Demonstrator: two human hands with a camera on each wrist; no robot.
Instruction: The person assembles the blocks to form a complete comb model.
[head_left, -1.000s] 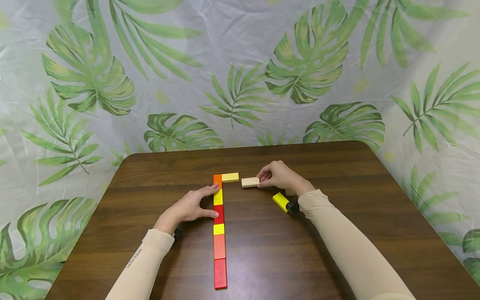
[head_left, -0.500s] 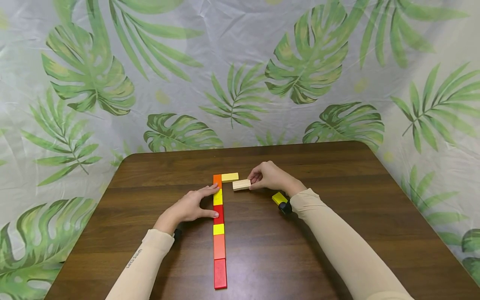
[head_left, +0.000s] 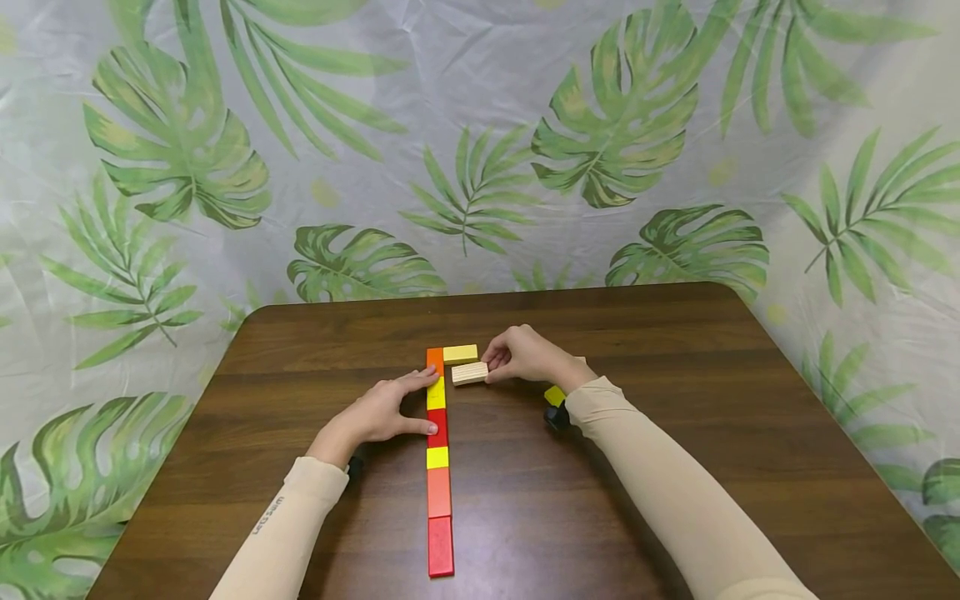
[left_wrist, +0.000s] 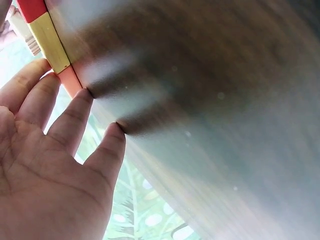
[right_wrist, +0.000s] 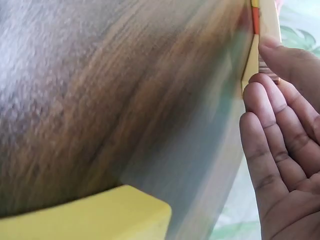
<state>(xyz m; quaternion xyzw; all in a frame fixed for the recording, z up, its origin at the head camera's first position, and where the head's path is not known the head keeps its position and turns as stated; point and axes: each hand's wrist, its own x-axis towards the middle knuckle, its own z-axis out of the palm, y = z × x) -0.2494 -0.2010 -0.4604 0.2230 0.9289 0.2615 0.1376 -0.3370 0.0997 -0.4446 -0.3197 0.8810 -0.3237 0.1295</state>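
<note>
In the head view, a straight row of flat coloured blocks (head_left: 439, 492) runs from front to back, red, coral, yellow and orange. My left hand (head_left: 375, 411) rests against it, with thumb and fingertips on its red and yellow blocks. The left wrist view shows these fingers (left_wrist: 72, 120) extended along the row's side. Between right thumb and fingers, my right hand (head_left: 528, 357) pinches a grooved, pale wooden block (head_left: 469, 373) just right of the row. A pale yellow block (head_left: 461, 354) lies crosswise at the row's far end, right behind the held block.
A bright yellow block (head_left: 554, 395) lies under my right wrist, partly hidden by the wrist camera (head_left: 556, 416). It shows large in the right wrist view. The brown wooden table (head_left: 660, 333) ends at a leaf-patterned curtain (head_left: 480, 167).
My right hand has carried the pale wooden block leftward and slightly nearer, from right of the pale yellow block to in front of it. The left hand stays in place.
</note>
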